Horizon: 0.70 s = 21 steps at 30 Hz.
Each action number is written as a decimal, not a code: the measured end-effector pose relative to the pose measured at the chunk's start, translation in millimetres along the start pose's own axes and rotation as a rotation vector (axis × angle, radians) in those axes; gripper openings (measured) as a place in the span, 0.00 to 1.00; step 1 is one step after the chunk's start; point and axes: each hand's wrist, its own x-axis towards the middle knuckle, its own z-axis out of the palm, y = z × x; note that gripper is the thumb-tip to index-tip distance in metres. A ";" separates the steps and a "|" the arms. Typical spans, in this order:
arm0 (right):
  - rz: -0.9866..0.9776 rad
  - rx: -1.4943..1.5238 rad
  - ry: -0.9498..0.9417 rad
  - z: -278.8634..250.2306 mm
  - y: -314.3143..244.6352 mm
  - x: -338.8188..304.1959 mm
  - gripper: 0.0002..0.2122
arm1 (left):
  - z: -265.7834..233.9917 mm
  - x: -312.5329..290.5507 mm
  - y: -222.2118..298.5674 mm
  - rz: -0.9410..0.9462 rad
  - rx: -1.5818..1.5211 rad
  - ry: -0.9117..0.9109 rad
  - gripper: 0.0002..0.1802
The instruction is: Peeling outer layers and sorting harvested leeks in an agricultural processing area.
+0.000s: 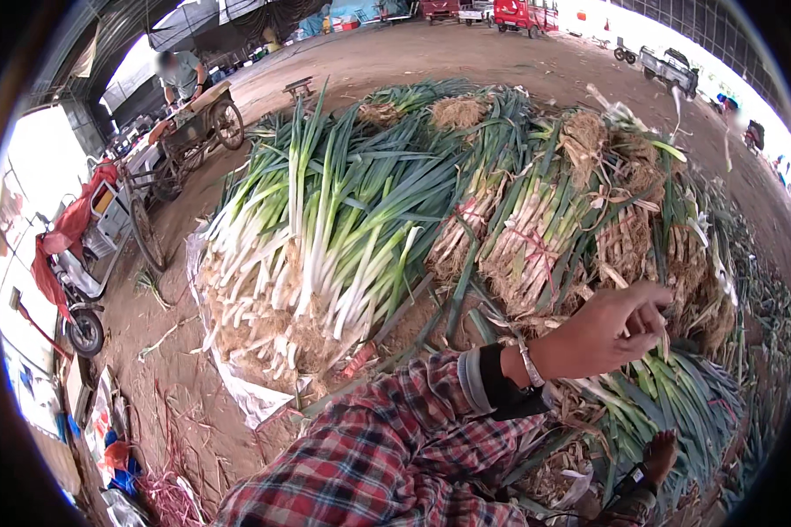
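My left hand [608, 329] is reaching across from a red plaid sleeve [395, 448], with a dark cuff and a thin bracelet at the wrist. Its fingers [650, 318] are curling in at the rooty end of a tied bundle of green onions [628, 237], and I am pinching at the dry roots and husk there, though I cannot tell just how much is caught in the grip. My right hand [657, 455] is lying low at the bottom edge, pressing down on the green leaves of another bundle [677, 395] lying below the left hand; whether it is clasping those leaves or only resting on them I cannot tell.

The bundle I am working at is sitting on the right side of a big heap, roots facing me, beside a neighbour bound with pink string [536, 250]. To the left a looser stack of onions [316, 237] is showing its white stalks, lying on a pale plastic sheet [246, 395] over the dirt floor [167, 351].

Farther left a red motorbike [75, 255] is standing near a wheeled cart [193, 132], where a person [181, 75] is bending. Vehicles [523, 13] are parked at the far end of the yard.
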 end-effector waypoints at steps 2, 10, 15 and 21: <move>0.072 0.056 0.224 -7.6 -11.2 -49.2 0.09 | 0.6 14.9 43.3 0.128 -0.156 -0.064 0.39; -0.182 0.065 0.297 -15.0 -35.0 -183.4 0.08 | 64.9 -18.3 90.8 -0.052 -0.866 -0.371 0.36; -0.207 0.074 0.481 -86.5 -33.7 -253.6 0.08 | 125.9 -11.8 72.2 -0.180 -1.045 -0.573 0.30; -0.201 0.057 0.501 -125.8 27.3 -274.0 0.11 | 107.0 3.2 49.4 -0.410 -1.043 -0.591 0.23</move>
